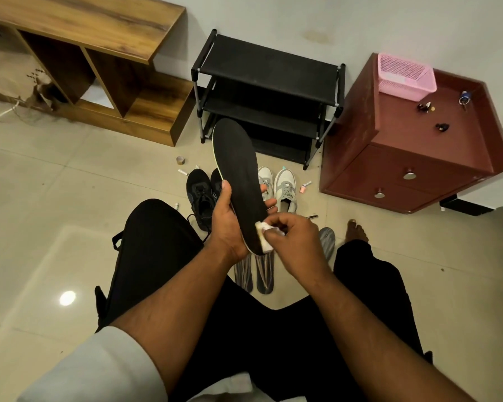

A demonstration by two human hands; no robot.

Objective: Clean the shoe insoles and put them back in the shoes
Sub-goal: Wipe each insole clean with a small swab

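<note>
Pale floor tiles [41,175] are carrying black shoes [199,195], white shoes [283,185] and grey insoles [263,274]. Above them, the left hand [230,224] is gripping a black insole [238,175] near its heel, while the right hand [295,242] is pinching a white wipe [263,236] against that heel end.

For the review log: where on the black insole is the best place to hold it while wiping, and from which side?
Grip the black insole at its middle, from the left edge, as the left hand does: it is long and flat, and the right hand needs the heel end free for the white wipe.
</note>
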